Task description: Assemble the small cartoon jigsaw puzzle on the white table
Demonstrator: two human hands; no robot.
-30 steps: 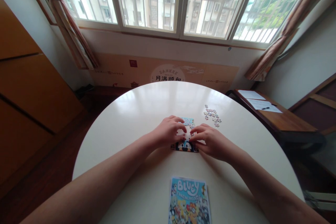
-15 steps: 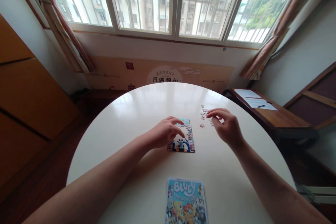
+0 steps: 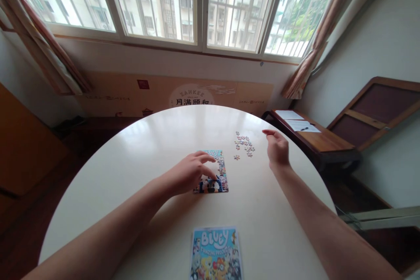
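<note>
A partly assembled jigsaw puzzle [image 3: 223, 179] lies on the white round table [image 3: 262, 218], with bare table showing inside its border. My left hand [image 3: 190, 171] rests over its left side, fingers apart, fingertips on or just above the puzzle. To the right of the loose puzzle pieces [image 3: 243, 141], my right hand [image 3: 278, 148] is raised with its fingers curled together. Whatever that hand may hold is hidden. A single puzzle piece [image 3: 236, 157] sits between the puzzle and the other loose pieces.
A Bluey picture sheet [image 3: 215, 251] lies near the front of the table. Beyond the table's right edge stands a low wooden table [image 3: 331, 140] with papers [image 3: 302, 126] and a pen. A printed cardboard panel [image 3: 229, 92] stands under the window, behind the round table.
My right hand has pulled back rightward from the loose pieces, and its fingers have curled in. My left hand stays over the puzzle. The view has turned to the right.
</note>
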